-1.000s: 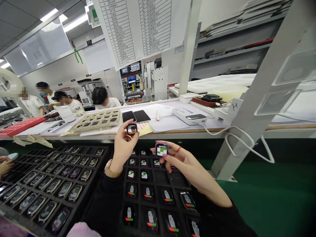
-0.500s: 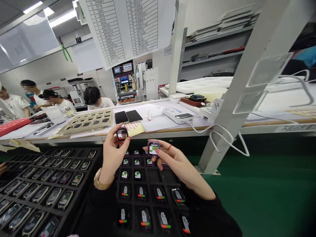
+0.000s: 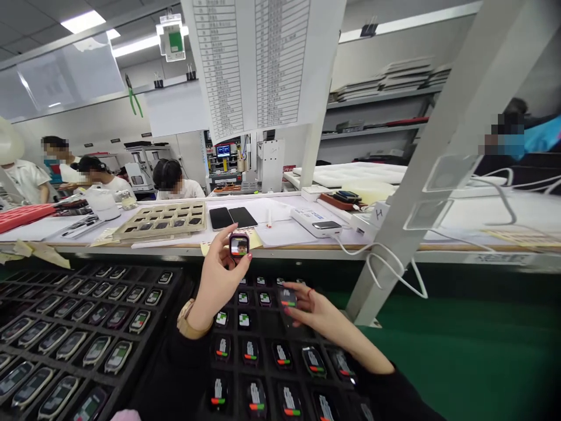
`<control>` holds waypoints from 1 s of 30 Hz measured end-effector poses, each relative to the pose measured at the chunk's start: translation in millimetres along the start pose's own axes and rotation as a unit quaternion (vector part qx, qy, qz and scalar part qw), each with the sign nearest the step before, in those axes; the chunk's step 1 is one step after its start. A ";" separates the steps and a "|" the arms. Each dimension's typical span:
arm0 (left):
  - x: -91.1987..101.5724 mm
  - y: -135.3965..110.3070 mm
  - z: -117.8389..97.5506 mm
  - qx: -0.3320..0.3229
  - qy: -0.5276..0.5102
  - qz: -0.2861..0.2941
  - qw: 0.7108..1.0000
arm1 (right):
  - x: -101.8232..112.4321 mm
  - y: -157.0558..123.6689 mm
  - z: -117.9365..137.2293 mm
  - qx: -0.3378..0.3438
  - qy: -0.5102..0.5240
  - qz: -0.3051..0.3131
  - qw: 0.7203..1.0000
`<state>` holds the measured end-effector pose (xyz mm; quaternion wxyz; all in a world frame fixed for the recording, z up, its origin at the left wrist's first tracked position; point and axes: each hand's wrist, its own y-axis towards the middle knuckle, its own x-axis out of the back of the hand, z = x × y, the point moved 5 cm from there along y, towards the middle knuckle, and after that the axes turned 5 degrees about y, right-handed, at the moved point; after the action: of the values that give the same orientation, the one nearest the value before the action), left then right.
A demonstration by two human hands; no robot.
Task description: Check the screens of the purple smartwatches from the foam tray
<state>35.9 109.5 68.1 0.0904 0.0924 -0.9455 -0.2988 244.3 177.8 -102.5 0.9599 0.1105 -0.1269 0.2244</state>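
My left hand (image 3: 221, 263) is closed on a purple-edged smartwatch (image 3: 239, 245), held up by its edges between thumb and fingers. Its lit screen shows a camera-like picture. Lower and to the right, my right hand (image 3: 313, 307) pinches a second smartwatch (image 3: 287, 297) just over the black tray (image 3: 266, 320). Pale text and a red and green bar show on that one's screen. Below my hands, rows of similar watches lie face up in the tray's compartments, some with green-and-white screens, others with red and green bars.
Another black tray (image 3: 151, 345) of watches is on the left. Behind, the bench carries a beige tray (image 3: 162, 219), two dark phones (image 3: 232, 218) and a white box-like device (image 3: 315, 222) with a cable. A slanted metal post (image 3: 394, 222) stands to the right. People sit beyond the bench.
My right hand has moved down toward the tray; the watch in it now shows a red and green bar instead of green-and-white blocks. My left hand with its watch has shifted slightly right and down.
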 end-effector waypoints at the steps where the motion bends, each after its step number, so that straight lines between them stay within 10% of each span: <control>1: 0.5 1.2 -1.3 0.001 -0.006 0.004 1.000 | 2.5 -0.9 -15.4 -0.021 -0.048 0.000 0.999; 6: 8.0 9.8 -9.2 -0.007 -0.016 -0.005 1.000 | 6.9 -13.4 -57.8 -0.053 -0.198 -0.004 0.979; 11: 18.0 19.0 -13.0 -0.028 -0.010 -0.005 1.000 | 8.1 -14.6 -46.8 -0.007 -0.256 -0.030 0.966; 22: 23.2 27.6 -21.4 -0.038 0.008 0.010 0.999 | -1.2 -8.9 160.8 0.312 -0.137 -0.171 0.924; 30: 23.1 30.1 -17.4 -0.029 -0.007 0.015 0.999 | -14.7 -11.8 201.1 0.384 -0.116 -0.186 0.897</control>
<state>13.8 118.9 102.3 0.0909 0.0732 -0.9384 -0.3251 197.9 107.4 81.1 0.8457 0.5171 -0.1181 0.0582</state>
